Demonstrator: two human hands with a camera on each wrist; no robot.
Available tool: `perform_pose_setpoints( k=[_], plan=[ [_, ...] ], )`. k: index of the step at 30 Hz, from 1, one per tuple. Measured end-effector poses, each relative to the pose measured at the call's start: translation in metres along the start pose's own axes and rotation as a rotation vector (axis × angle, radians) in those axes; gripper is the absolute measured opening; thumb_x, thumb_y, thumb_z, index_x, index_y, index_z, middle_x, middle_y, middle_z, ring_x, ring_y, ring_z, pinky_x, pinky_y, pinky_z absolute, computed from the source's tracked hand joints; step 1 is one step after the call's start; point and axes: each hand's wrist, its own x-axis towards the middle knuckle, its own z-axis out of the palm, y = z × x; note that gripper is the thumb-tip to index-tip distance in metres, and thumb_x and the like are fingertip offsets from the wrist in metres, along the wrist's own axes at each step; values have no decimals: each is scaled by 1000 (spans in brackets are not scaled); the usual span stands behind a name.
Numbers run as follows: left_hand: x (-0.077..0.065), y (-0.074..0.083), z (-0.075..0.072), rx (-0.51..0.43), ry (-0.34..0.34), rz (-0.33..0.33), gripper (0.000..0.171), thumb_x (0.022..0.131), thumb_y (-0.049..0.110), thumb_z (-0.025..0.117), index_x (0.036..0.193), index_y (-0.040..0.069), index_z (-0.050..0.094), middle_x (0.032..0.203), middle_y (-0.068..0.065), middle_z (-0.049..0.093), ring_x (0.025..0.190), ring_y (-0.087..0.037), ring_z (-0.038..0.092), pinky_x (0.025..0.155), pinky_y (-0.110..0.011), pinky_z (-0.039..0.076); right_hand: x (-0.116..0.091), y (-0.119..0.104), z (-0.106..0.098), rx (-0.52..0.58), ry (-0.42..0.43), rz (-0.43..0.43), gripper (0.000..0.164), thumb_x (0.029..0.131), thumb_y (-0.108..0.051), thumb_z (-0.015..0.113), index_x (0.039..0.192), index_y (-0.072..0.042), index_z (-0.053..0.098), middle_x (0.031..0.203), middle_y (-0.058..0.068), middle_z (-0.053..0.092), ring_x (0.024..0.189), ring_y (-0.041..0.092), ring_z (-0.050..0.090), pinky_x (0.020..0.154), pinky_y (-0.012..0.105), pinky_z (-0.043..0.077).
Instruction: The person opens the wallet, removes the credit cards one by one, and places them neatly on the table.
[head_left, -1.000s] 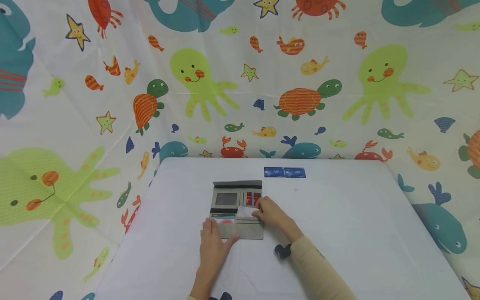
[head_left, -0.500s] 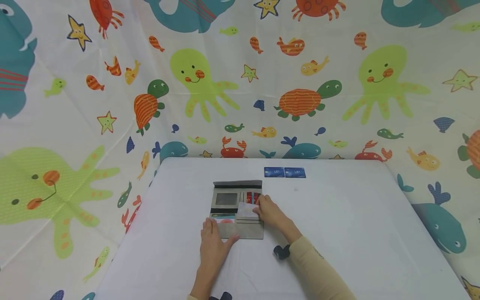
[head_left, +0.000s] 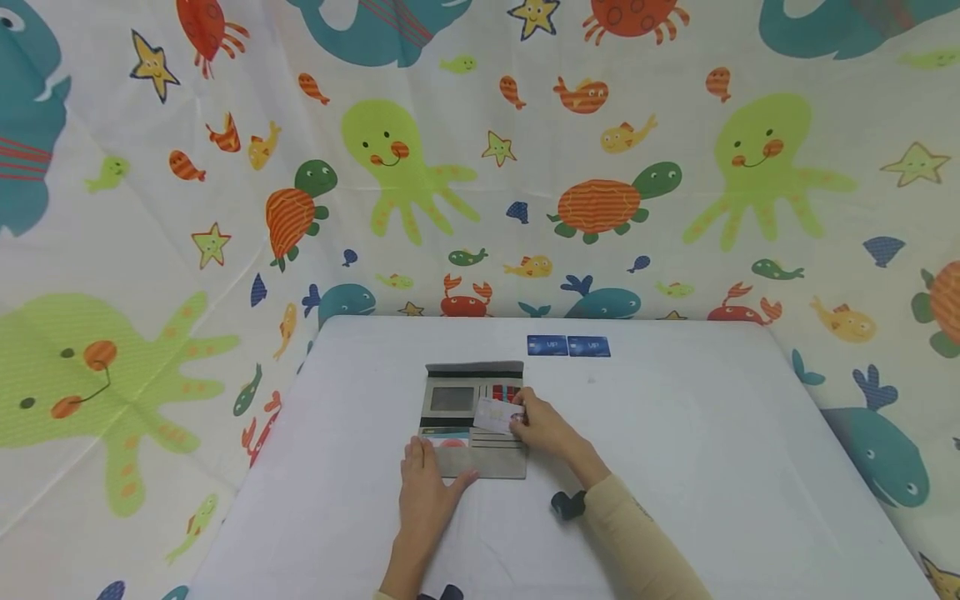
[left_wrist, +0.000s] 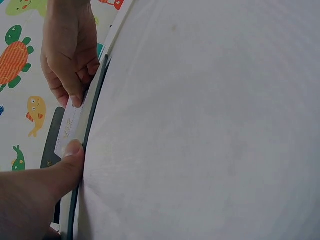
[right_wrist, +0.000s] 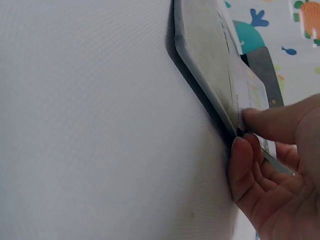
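Observation:
An open grey wallet (head_left: 498,465) lies flat on the white table in the head view. My right hand (head_left: 543,427) pinches a white card (head_left: 493,414) by its right end, thumb on top. The card sits tilted over the wallet's right half, above the slotted pockets. In the right wrist view, thumb and fingers of the right hand (right_wrist: 277,165) hold that card close to the wallet's edge (right_wrist: 210,60). My left hand (head_left: 429,493) rests on the wallet's lower left corner, fingers straight and thumb spread along the near edge.
Two blue cards (head_left: 547,345) lie side by side behind the wallet, to its right. A red card (head_left: 502,392) sits in the wallet's upper right pocket, and a colourful card (head_left: 452,442) in the lower left one. A printed sea-animal cloth (head_left: 442,217) hangs behind the table.
The white card has risen out of the wallet's lower right slots, moved up and tilted, with the right hand pinching it. The left hand has stayed in place.

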Motion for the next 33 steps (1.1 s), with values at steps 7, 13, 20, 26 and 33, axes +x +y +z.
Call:
perform_pose_setpoints(
  k=[7,13,20,26,33],
  plan=[
    [1,0,0,2,-4,-7,105,78,52,81,149,-10,36,160,-30,28,147,-51,28,113,-63,35,2,2,0,80,54,68,42,95,-13,68,130,-3,48,88,6,59,74,15,54,62,25,48],
    [0,-1,1,-11,-2,-3,105,78,52,81,149,-10,36,160,-31,27,147,-52,27,113,-63,35,0,2,-1,148,141,104,43,89,-14,73,125,4,57,89,7,63,72,13,56,59,23,49],
    [-1,-3,1,-15,9,7,105,78,53,81,148,-11,37,159,-32,29,148,-51,28,115,-63,34,-1,8,-3,154,160,121,22,95,-18,65,107,0,64,87,7,65,73,14,56,62,24,47],
    [-1,-3,0,-22,21,26,105,78,53,81,147,-13,38,158,-33,30,148,-50,28,115,-63,33,-3,10,-7,141,189,162,17,102,-19,53,110,-4,56,90,6,62,74,16,55,63,26,45],
    [-1,-2,-1,-16,32,31,104,77,53,81,146,-13,39,158,-33,31,147,-51,29,115,-63,33,-5,14,-9,186,214,190,25,98,-15,60,116,2,57,91,9,62,65,13,55,56,22,45]
  ],
)
